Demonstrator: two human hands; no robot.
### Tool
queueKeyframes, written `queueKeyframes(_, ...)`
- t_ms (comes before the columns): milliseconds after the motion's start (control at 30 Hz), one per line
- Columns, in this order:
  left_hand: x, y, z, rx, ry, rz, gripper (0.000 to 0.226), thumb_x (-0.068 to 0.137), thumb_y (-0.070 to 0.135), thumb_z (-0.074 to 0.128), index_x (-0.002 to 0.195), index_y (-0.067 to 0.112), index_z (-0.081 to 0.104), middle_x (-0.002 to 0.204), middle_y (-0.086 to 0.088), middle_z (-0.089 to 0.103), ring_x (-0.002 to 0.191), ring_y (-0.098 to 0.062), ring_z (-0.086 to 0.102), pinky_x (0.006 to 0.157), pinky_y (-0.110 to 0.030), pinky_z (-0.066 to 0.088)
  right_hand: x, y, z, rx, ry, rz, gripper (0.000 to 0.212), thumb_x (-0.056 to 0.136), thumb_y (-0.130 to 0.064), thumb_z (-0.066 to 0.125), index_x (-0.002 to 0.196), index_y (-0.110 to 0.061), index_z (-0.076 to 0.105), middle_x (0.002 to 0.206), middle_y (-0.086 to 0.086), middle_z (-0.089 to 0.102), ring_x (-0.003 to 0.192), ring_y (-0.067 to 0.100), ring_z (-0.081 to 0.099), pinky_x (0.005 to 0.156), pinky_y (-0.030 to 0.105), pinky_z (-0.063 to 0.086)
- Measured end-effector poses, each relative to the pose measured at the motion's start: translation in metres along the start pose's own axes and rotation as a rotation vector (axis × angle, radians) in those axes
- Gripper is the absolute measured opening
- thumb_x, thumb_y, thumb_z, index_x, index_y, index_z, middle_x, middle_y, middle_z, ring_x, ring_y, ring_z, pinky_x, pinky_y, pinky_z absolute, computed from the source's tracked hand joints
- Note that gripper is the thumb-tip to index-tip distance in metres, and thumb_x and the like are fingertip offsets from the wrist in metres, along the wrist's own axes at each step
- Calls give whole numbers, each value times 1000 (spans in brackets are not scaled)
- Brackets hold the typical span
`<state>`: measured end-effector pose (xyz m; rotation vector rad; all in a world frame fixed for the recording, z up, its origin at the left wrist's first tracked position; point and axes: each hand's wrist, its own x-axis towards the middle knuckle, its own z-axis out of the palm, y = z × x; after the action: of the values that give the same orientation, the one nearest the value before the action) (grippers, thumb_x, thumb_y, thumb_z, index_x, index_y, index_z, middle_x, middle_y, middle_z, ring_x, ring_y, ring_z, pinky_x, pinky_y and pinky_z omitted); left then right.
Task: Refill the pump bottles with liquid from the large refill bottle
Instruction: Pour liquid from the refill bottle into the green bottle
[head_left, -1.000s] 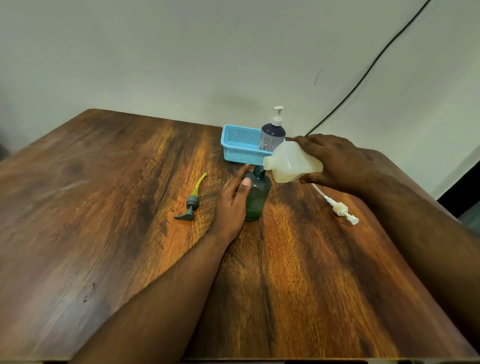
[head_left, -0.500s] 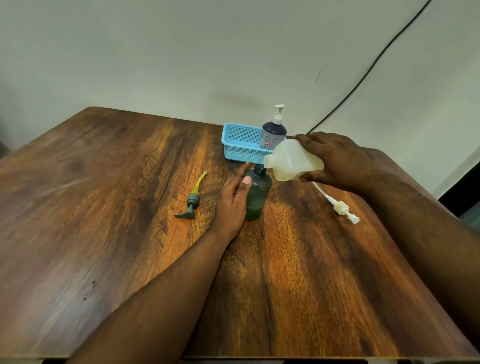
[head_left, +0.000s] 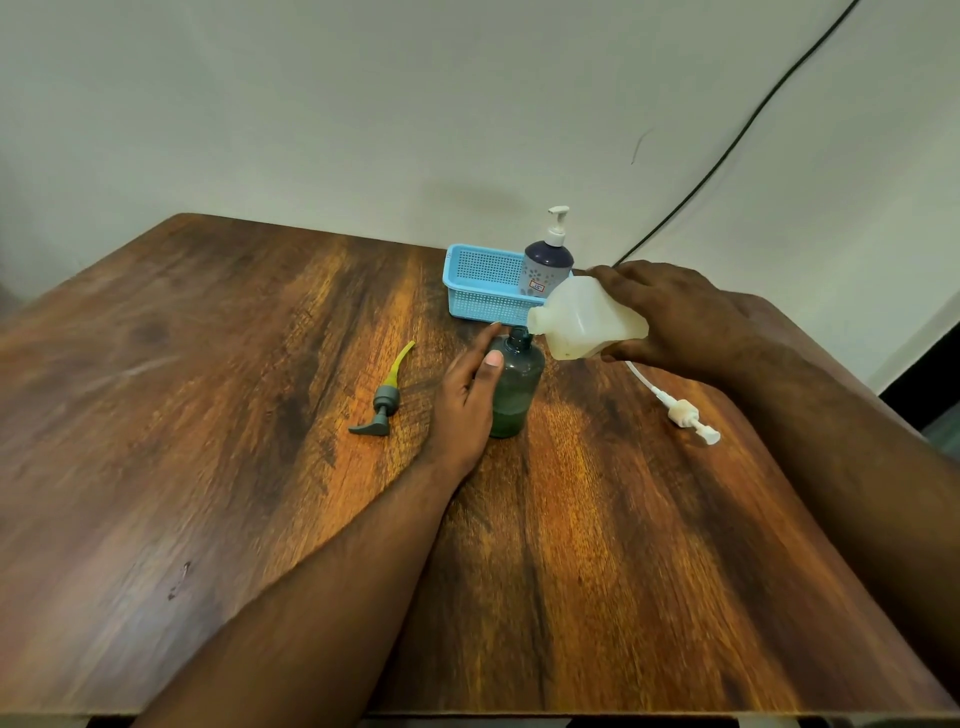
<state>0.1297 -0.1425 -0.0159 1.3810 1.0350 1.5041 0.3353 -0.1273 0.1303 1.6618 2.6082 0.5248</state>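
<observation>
White refill bottle (head_left: 589, 318) over green bottle (head_left: 514, 387)

Two bare forearms, sleeveless to the frame edge, no jewellery

Both hands at work around the green bottle (head_left: 514, 387)

The left hand (head_left: 467, 400) lies against the near-left side of the green bottle, its thumb pressed on the bottle's front below the shoulder and its fingers wrapped round the far side, one fingertip showing just left of the neck. Its bare forearm runs back from the bottle toward the lower left, low over the surface. The right hand (head_left: 670, 317) is just right of and above the green bottle's neck, palm down, fingers spread over the top and thumb underneath a tilted container, gripping it. Its forearm slopes away from the bottle to the right edge of the view.
</observation>
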Motion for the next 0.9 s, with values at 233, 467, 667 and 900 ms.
queueKeyframes(233,0,1,0,-9,-4,-11,42,107,25,42,149,23,46,149,-6,49,135,-18,50,107,-46,48,0,0,0,-4,-7,2,88,81,-47,72,151,-23,24,146,8,44,130,30,43,107,47,37)
queueKeyframes(467,0,2,-1,9,-3,2,41,108,25,41,148,24,47,148,-2,49,135,-15,49,109,-45,47,3,0,-2,-37,-4,-14,88,81,-45,73,151,-21,25,145,9,46,129,31,44,106,46,37)
queueKeyframes(667,1,0,-1,11,-6,-12,42,108,26,41,149,24,46,148,-4,49,136,-17,48,110,-47,45,0,-2,-4,-1,-25,12,87,82,-47,71,151,-25,22,148,7,43,132,30,42,108,48,36)
queueKeyframes(900,1,-2,-1,2,-2,-17,41,108,26,41,148,25,47,146,-1,51,135,-17,49,110,-48,45,-19,-17,-5,143,-19,116,83,86,-55,63,152,-30,20,156,-2,32,140,23,33,112,39,28)
